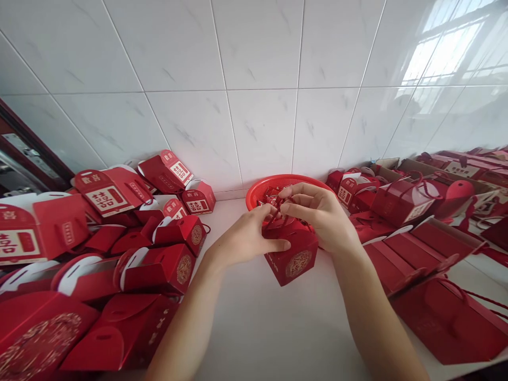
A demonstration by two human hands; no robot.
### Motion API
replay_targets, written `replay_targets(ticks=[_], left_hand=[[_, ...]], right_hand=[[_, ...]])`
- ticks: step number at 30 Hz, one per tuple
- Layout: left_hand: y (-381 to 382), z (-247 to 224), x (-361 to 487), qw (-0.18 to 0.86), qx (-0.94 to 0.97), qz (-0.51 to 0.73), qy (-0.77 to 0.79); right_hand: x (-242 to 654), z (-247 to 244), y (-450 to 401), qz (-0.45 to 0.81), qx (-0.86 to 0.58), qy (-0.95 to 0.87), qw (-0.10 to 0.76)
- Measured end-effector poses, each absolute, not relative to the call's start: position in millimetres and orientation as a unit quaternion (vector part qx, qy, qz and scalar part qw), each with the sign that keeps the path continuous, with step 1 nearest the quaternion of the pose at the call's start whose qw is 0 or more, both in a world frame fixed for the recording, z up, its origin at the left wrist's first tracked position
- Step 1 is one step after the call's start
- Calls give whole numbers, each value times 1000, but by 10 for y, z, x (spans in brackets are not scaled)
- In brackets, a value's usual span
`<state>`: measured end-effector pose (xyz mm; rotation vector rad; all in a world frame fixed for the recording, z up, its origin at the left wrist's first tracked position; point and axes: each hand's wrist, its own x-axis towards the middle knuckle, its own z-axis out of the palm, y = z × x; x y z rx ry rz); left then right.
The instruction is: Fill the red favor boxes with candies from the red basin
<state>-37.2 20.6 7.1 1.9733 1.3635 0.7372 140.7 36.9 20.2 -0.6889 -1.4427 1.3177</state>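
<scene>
A small red box (296,259) with a gold round emblem stands on the white table between my hands. My left hand (256,235) is at its left side, thumb along the box and fingers bent round a dark red cord (273,216) above the top. From the right, my right hand (317,211) pinches the cord over the box, its fingertips close to the left ones. Behind the box sits a red plastic basket (257,191) with red wrapped pieces (273,196) in it, partly hidden by my hands.
Red boxes (159,275) are heaped on the left side of the table. More red boxes (408,203) and larger ones with cord handles (452,317) crowd the right. A white tiled wall (262,127) rises behind the basket.
</scene>
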Motion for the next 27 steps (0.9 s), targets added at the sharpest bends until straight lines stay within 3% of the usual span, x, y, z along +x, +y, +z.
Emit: replay_targets(ticks=[12, 27], left_hand=[[149, 167, -410, 300, 792, 131, 515], [296, -79, -339, 330, 795, 41, 507]], right_hand=[[1442, 281, 216, 518, -287, -681, 431], [1405, 91, 443, 481, -296, -788, 246]])
